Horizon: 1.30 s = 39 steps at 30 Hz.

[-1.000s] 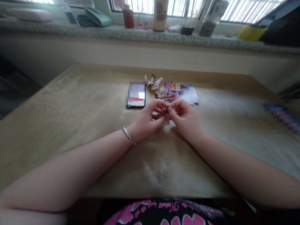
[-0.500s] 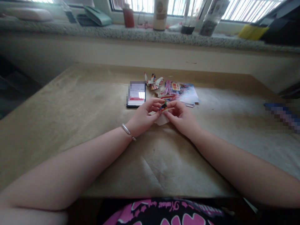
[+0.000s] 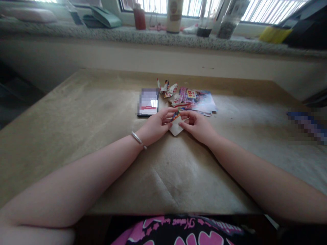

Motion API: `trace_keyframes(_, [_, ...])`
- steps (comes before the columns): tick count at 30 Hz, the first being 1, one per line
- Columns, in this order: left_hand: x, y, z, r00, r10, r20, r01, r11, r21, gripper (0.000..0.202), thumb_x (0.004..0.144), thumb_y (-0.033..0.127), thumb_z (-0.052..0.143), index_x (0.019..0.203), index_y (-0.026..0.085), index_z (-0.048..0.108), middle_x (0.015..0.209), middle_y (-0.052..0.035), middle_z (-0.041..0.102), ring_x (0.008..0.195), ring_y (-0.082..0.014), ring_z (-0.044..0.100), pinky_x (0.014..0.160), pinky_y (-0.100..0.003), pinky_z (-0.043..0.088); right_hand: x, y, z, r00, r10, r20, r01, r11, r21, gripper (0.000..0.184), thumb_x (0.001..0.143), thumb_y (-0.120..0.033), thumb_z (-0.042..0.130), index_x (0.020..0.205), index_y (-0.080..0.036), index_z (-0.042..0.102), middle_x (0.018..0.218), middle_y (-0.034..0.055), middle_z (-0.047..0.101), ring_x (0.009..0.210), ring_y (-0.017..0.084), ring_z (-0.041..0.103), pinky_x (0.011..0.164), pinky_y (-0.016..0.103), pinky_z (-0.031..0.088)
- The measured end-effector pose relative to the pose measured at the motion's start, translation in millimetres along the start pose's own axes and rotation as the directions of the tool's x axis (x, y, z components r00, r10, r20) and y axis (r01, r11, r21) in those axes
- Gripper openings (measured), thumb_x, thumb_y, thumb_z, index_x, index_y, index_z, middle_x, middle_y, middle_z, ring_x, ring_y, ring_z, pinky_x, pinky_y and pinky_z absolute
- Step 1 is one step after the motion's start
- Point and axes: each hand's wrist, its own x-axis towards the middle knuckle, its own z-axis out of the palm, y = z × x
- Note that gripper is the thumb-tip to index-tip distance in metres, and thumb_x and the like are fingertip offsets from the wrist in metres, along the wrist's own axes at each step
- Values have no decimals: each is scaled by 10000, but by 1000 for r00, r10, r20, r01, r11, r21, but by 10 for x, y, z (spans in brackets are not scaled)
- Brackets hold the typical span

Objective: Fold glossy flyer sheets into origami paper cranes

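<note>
A small piece of folded paper [image 3: 175, 127], white with a coloured printed tip, is held between both hands over the middle of the table. My left hand [image 3: 157, 123] pinches its left side between thumb and fingers, and a silver bangle circles that wrist. On the other side, my right hand [image 3: 197, 125] grips the right edge, thumb on the white face. Just beyond the hands lie folded paper shapes [image 3: 168, 89] with red and white print. Beside them is a stack of glossy printed sheets [image 3: 199, 100]. A phone [image 3: 148, 102] with its screen lit rests left of these.
The table [image 3: 76, 119] has a yellowish cover. A blurred bluish item [image 3: 308, 126] lies near its right edge. Behind, a granite windowsill [image 3: 150, 38] carries a red bottle [image 3: 139, 17], a pale bottle [image 3: 174, 15], and a yellow object [image 3: 275, 34].
The folded paper's coloured tip has been laid flatter, and more of its white face shows toward me. Both hands stay in nearly the same place.
</note>
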Motion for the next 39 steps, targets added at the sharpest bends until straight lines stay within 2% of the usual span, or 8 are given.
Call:
trace_keyframes(7, [-17, -21, -70, 999, 42, -30, -28, 932, 361, 299, 757, 39, 558, 1023, 164, 613, 1163, -92, 634, 978, -157, 663, 861, -333, 563, -4, -8, 3, 1000, -20, -13, 18, 989, -145, 406, 709, -172, 625, 1115, -179, 635, 772, -4, 671, 513, 79, 534, 525, 233, 447])
trace_keyframes(10, [-30, 51, -99, 993, 114, 29, -106, 765, 636, 150, 783, 104, 593, 892, 164, 677, 1230, -102, 603, 1077, -190, 611, 951, -388, 521, -16, 5, 9, 998, -27, -49, 17, 981, -193, 360, 710, -190, 644, 1070, -179, 631, 753, -6, 664, 524, 86, 550, 536, 240, 457])
trace_keyframes(12, [-39, 98, -109, 988, 142, 62, -144, 686, 714, 126, 799, 129, 603, 881, 169, 690, 1229, -99, 604, 1089, -199, 603, 980, -407, 499, -29, -2, 9, 998, -39, -52, 24, 966, -259, 290, 730, -216, 645, 1018, -182, 644, 675, -19, 643, 532, 105, 560, 546, 254, 459])
trace_keyframes(16, [-51, 134, -111, 980, 162, 117, -193, 621, 760, 139, 823, 150, 598, 908, 165, 706, 1247, -119, 586, 1119, -217, 591, 993, -415, 483, -49, -34, -1, 982, -186, -13, 159, 870, -466, 149, 778, -232, 622, 903, -193, 692, 809, 42, 697, 674, 158, 609, 650, 317, 488])
trace_keyframes(18, [-55, 127, -106, 975, 175, 136, -215, 598, 772, 137, 834, 161, 590, 900, 162, 710, 1250, -122, 581, 1107, -214, 595, 982, -405, 488, -50, -39, -9, 967, -253, 27, 231, 825, -516, 124, 795, -217, 605, 867, -208, 705, 950, 63, 710, 798, 182, 632, 742, 350, 498])
trace_keyframes(21, [-55, 117, -102, 967, 195, 162, -245, 560, 791, 133, 848, 176, 581, 882, 158, 709, 1198, -114, 614, 1042, -195, 616, 940, -368, 502, -48, -36, -23, 958, -279, 73, 272, 793, -545, 119, 804, -242, 617, 877, -232, 711, 989, 56, 713, 922, 213, 635, 857, 398, 475])
trace_keyframes(28, [-39, 138, -122, 948, 194, 254, -317, 471, 823, 116, 850, 195, 593, 880, 183, 703, 1031, -51, 711, 935, -188, 631, 882, -346, 489, -88, -99, 0, 974, -219, 56, 195, 692, -695, 325, 728, -478, 710, 952, -242, 691, 1055, 71, 691, 1024, 287, 573, 903, 450, 407])
trace_keyframes(39, [-59, 181, -98, 950, 148, 275, -313, 465, 828, 133, 839, 176, 585, 894, 148, 703, 1042, -93, 696, 950, -212, 646, 858, -338, 510, -91, -111, 16, 989, -136, 60, 135, 655, -743, 460, 660, -519, 745, 1027, -254, 661, 1165, 85, 633, 1128, 331, 505, 936, 490, 364])
